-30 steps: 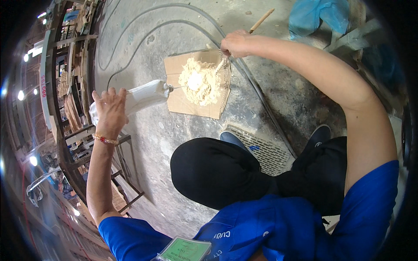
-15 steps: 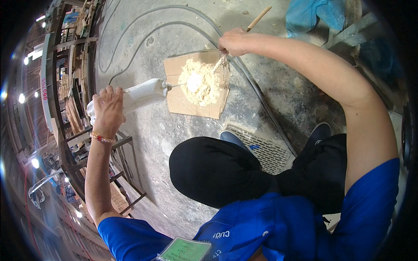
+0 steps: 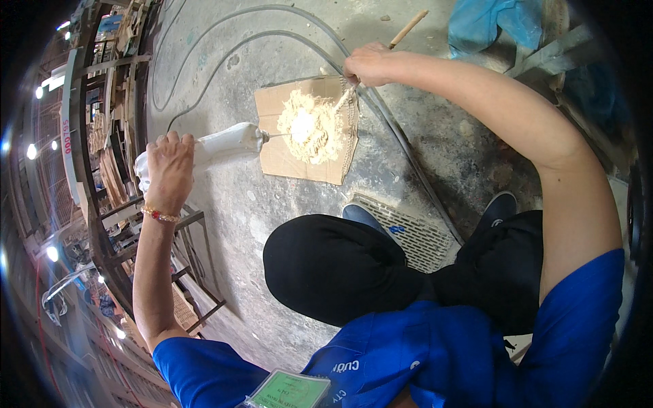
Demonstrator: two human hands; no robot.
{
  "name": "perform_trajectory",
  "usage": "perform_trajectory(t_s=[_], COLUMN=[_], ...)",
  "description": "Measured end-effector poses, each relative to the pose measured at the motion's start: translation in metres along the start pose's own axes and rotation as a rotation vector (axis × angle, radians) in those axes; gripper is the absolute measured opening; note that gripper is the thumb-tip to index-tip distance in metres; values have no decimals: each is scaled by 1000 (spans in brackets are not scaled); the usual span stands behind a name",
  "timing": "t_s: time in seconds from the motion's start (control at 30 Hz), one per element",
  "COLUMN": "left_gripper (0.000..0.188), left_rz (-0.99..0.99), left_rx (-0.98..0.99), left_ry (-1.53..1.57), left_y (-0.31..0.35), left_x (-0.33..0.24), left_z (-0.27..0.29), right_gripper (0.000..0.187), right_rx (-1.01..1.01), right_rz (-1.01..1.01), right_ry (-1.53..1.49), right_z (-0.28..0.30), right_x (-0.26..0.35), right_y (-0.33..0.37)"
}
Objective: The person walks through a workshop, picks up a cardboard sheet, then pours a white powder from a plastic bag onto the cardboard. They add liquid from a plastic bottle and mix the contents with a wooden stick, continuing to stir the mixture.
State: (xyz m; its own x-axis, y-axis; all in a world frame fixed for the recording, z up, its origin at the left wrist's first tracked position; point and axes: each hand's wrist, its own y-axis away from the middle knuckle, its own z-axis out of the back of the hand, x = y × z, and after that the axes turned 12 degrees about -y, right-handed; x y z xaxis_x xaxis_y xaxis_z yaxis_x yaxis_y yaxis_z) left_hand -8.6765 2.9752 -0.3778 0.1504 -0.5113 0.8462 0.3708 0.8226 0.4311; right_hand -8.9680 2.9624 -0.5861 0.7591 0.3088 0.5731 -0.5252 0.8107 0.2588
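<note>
Stick (image 3: 407, 30) tilted more upright; L fingers (image 3: 168, 139) grip tube (image 3: 224, 144), nozzle pointing right.

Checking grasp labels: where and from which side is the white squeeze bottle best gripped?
Grip the white squeeze bottle around its wide rear body, from the person's left, as the left hand does. It lies nearly level with its thin nozzle over the pale pile, so the front must stay free.

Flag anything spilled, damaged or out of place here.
Nothing stands out. The pale paste sits heaped on the cardboard sheet, none on the concrete. The left hand grips the white bottle; the right hand holds a wooden stick.
</note>
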Motion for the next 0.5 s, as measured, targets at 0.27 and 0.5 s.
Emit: perform_trajectory(t_s=[0.27,0.5], left_gripper=[52,71], left_rz=[8,36], left_rx=[-5,128], left_ry=[11,40], left_y=[0,-2], left_x=[-3,-5], left_z=[-1,14], right_gripper=[32,27], right_rx=[14,36], right_rz=[-27,-55], right_ry=[12,-16], right_z=[-3,-2], right_x=[-1,0], right_y=[-2,-2])
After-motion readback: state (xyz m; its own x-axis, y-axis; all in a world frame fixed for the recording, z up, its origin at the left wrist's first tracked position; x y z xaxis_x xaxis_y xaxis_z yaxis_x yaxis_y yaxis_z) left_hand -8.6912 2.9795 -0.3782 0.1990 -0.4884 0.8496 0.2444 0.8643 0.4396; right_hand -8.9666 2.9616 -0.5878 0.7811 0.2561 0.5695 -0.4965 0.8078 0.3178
